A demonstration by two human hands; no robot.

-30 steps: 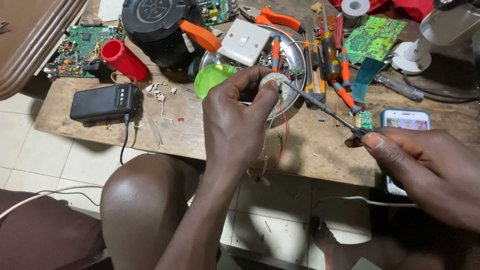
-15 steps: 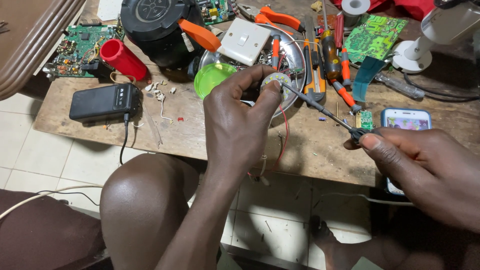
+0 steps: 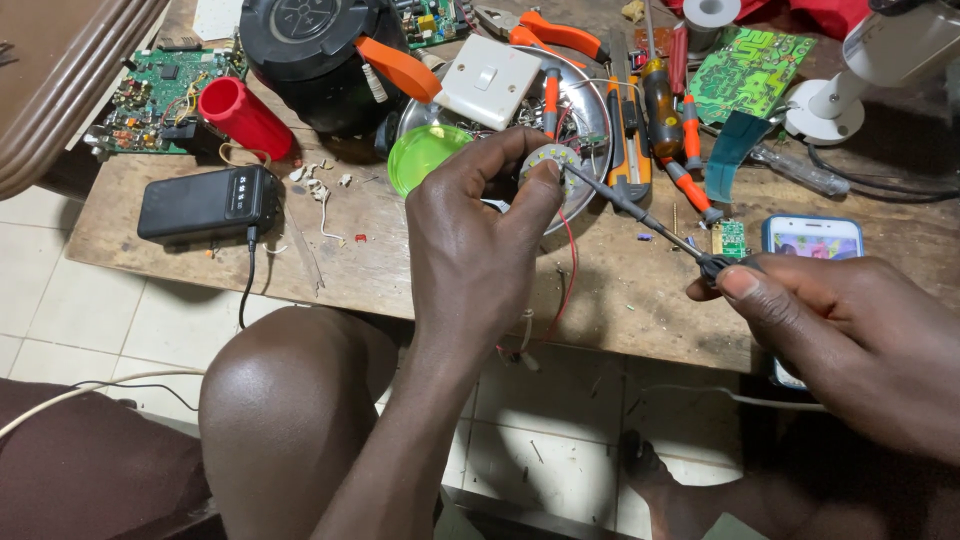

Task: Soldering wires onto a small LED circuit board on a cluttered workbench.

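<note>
L hand (image 3: pixel 470 240) pinches LED disc (image 3: pixel 553 160); R hand (image 3: pixel 840 320) grips probe (image 3: pixel 640 215).

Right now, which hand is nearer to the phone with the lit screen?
Right. The right hand, gripping a thin soldering iron, sits just below the phone and overlaps its lower part. The left hand is off to the phone's left, holding a small round board.

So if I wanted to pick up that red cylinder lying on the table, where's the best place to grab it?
Probably around its middle. The red cylinder lies on its side, slanting from upper left to lower right, open end toward the green circuit board. Come from above with fingers across its width. The black device crowds its right side and the black box sits just below, so a top approach looks least obstructed.
</note>
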